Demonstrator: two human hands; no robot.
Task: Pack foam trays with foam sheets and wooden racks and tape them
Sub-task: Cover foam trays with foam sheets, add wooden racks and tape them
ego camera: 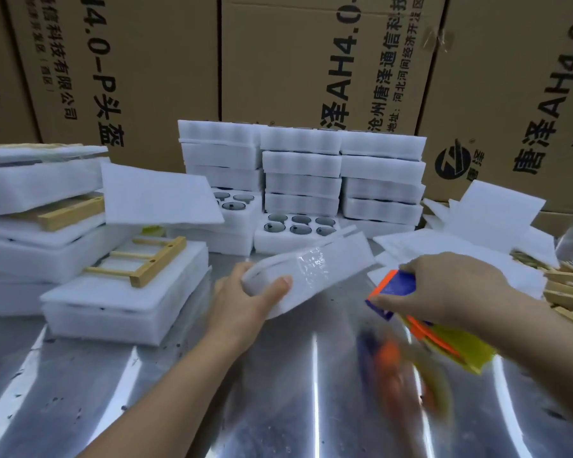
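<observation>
The left hand point(245, 302) holds a white foam tray point(331, 259) by its end, tipped up over the shiny tabletop point(146, 391). The right hand point(454, 285) grips a blue and orange tape tool point(397, 284) just beside the tray. A wooden rack point(146, 259) lies on foam at the left.

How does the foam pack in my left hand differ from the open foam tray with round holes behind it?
The foam pack is held tilted above the table by the left hand; the open foam tray lies flat on it. The foam pack is covered, with clear tape across it; the open foam tray is uncovered, its six round pockets showing. Both are white foam.
</observation>
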